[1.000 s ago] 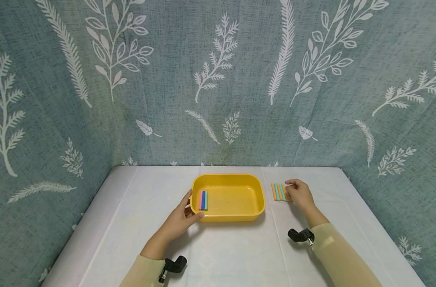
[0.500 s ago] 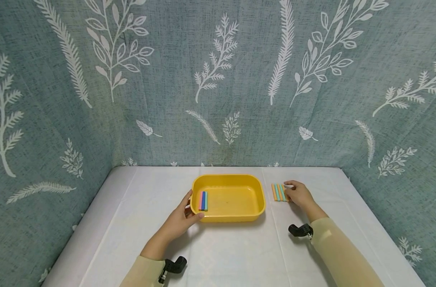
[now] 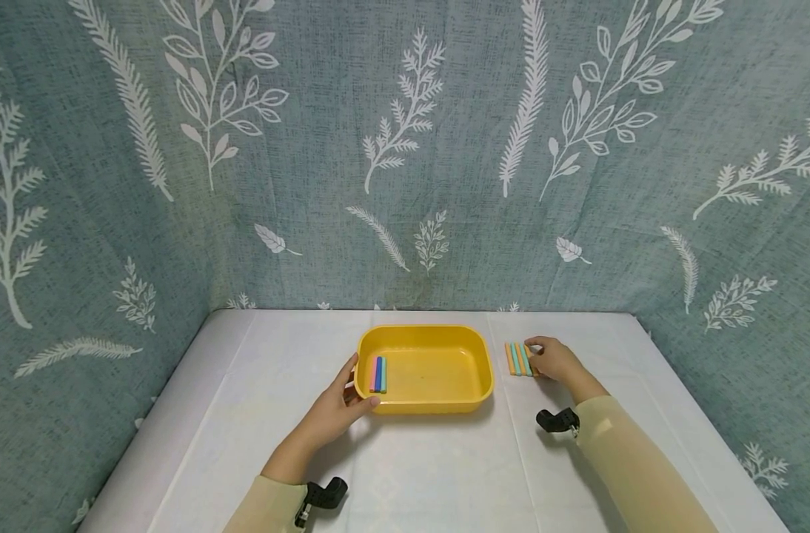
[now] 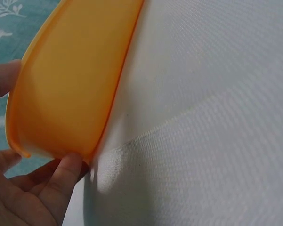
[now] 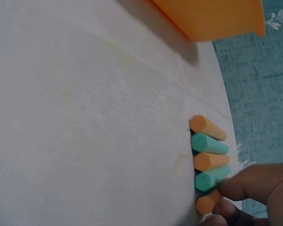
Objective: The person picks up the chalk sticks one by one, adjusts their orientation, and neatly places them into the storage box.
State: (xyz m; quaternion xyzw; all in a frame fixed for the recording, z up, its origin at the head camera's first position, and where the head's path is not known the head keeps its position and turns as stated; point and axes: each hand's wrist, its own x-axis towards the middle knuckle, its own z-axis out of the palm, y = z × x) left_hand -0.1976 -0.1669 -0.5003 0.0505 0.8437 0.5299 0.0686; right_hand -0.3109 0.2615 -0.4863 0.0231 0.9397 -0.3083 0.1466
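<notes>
A yellow plastic tub sits in the middle of the table. My left hand grips its near left corner, thumb on the near wall and fingers along the left side. Three chalk sticks, one pink, one blue and one green, lie side by side inside, by the left wall. To the right of the tub, several orange and green chalk sticks lie in a row on the cloth. My right hand pinches the orange chalk stick at the row's right end, its far part hidden behind the fingers.
A white cloth covers the table. Behind it and along both sides hangs a blue-green curtain with white leaf patterns. Each wrist wears a black camera mount.
My right hand has shifted slightly left, its fingers closer in around the orange chalk stick at the row's end. The left hand and the tub have stayed in place.
</notes>
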